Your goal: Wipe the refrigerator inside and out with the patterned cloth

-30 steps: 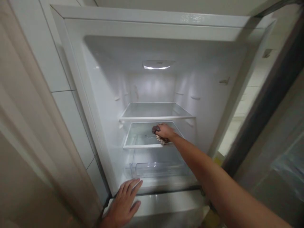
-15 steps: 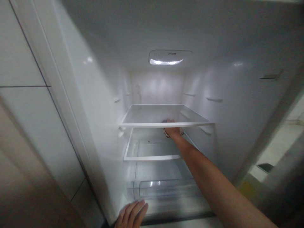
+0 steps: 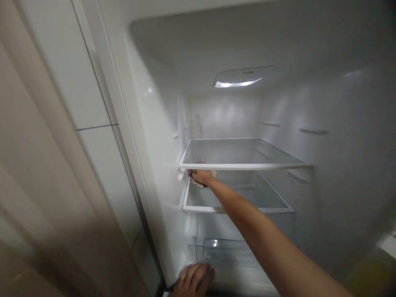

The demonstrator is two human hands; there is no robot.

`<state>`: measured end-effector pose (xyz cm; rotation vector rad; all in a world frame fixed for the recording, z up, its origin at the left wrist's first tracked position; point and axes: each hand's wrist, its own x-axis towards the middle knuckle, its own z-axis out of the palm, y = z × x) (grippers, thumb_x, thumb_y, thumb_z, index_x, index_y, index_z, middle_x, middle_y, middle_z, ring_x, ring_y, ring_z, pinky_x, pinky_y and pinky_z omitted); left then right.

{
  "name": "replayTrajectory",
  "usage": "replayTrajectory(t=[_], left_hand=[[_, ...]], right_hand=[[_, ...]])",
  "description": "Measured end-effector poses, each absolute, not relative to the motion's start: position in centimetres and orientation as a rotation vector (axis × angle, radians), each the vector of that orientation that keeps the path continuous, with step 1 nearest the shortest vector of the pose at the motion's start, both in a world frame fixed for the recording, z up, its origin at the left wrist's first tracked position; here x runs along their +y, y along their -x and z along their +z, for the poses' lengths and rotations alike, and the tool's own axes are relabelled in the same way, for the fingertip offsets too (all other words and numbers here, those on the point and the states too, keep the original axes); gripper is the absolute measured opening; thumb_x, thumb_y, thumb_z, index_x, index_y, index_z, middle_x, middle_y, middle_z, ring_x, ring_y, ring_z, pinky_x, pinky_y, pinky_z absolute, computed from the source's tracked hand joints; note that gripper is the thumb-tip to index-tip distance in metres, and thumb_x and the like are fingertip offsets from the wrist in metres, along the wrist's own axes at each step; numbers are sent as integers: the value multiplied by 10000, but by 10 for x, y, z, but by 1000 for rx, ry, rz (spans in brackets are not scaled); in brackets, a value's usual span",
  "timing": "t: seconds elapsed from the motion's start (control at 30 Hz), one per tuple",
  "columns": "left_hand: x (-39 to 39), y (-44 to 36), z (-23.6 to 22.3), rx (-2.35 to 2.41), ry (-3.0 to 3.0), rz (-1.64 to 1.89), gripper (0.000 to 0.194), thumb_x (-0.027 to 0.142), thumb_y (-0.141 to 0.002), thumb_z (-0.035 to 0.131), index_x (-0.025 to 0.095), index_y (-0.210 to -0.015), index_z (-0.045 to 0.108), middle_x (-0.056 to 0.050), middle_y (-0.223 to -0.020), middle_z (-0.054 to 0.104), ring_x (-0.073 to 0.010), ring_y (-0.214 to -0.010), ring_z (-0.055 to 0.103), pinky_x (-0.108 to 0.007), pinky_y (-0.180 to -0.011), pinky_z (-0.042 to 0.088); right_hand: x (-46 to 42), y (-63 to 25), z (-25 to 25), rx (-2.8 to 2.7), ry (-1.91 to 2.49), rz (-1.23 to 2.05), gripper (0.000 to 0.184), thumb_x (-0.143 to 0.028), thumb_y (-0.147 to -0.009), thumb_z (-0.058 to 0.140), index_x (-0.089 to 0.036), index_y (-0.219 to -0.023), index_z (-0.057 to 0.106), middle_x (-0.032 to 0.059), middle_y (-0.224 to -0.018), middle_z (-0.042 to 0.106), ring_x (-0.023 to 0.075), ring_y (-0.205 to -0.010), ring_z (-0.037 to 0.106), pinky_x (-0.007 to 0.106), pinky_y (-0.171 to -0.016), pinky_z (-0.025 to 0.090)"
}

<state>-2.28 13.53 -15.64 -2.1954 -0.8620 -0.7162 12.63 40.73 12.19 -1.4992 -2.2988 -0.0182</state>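
An open white fridge fills the view. My right hand (image 3: 202, 176) reaches deep inside, closed on a crumpled cloth (image 3: 195, 183), and presses it onto the lower glass shelf (image 3: 266, 208) at its back left corner, just under the front rim of the upper glass shelf (image 3: 247, 166), which hides the fingers in part. My left hand (image 3: 193, 280) lies flat, fingers together, on the fridge's bottom front ledge near the picture's lower edge.
A clear plastic drawer (image 3: 222, 249) sits below the shelves. The interior lamp (image 3: 236, 78) glows in the ceiling. White tiled wall (image 3: 93, 95) and a beige curtain (image 3: 37, 173) stand to the left of the fridge.
My right hand has slid the cloth from the middle of the lower shelf to its left side. The view has moved closer and turned right, so the left hand sits lower in frame.
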Motion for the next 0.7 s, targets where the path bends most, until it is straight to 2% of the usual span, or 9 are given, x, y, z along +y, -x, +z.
replayTrajectory(t=[0.07, 0.17, 0.27, 0.37, 0.47, 0.53, 0.6, 0.7], left_hand=[[132, 25, -135, -806, 2224, -708, 461, 434, -1082, 516, 310, -1511, 632, 48, -1305, 803, -194, -1191, 661, -344, -975, 537], [121, 24, -111, -873, 2333, -662, 635, 490, -991, 621, 253, -1577, 565, 11, -1430, 749, -224, -1271, 621, -353, -1059, 520], [112, 24, -104, -925, 2395, -653, 731, 420, -952, 681, 241, -1634, 490, -6, -1511, 698, -221, -1348, 580, -338, -1140, 479], [111, 26, -104, -914, 2400, -672, 721, 420, -973, 675, 248, -1644, 475, -12, -1517, 693, -216, -1363, 570, -324, -1146, 471], [114, 26, -104, -892, 2385, -683, 703, 446, -987, 661, 247, -1637, 485, -8, -1500, 704, -213, -1360, 569, -321, -1140, 470], [115, 26, -104, -883, 2377, -686, 698, 435, -979, 659, 245, -1630, 496, -1, -1490, 711, -211, -1357, 565, -322, -1139, 463], [115, 25, -104, -875, 2373, -690, 702, 427, -963, 665, 249, -1623, 506, 9, -1479, 718, -214, -1352, 560, -327, -1140, 453], [117, 24, -108, -886, 2359, -702, 721, 435, -935, 694, 266, -1613, 520, 24, -1460, 728, -219, -1335, 558, -338, -1134, 440]], right_hand=[[372, -138, 122, -2380, 1411, 19, 298, -409, -1001, 689, -263, -1235, 800, 100, -1307, 724, 302, -1232, 650, 353, -993, 524], [317, -158, 119, -2508, 1224, 63, 349, -487, -929, 804, -320, -1236, 809, 40, -1309, 717, 267, -1237, 647, 304, -962, 523], [284, -188, 118, -2522, 1186, 125, 373, -508, -864, 884, -360, -1200, 823, 8, -1257, 716, 246, -1191, 661, 279, -922, 517], [275, -238, 120, -2321, 1443, 90, 332, -467, -888, 869, -303, -1174, 826, 53, -1213, 716, 261, -1156, 663, 294, -910, 500], [275, -292, 117, -1983, 1720, -45, 350, -370, -1000, 742, -160, -1278, 773, 200, -1333, 650, 337, -1252, 607, 401, -984, 466], [279, -316, 114, -1810, 1822, -88, 347, -312, -1021, 696, -116, -1302, 748, 265, -1396, 597, 379, -1315, 558, 471, -1024, 436], [286, -320, 112, -1746, 1843, -73, 295, -250, -1003, 695, -126, -1263, 756, 269, -1399, 594, 390, -1345, 532, 500, -1050, 419], [304, -282, 114, -1790, 1751, 40, 224, -194, -976, 696, -152, -1184, 766, 211, -1327, 651, 349, -1302, 570, 464, -1063, 438]])
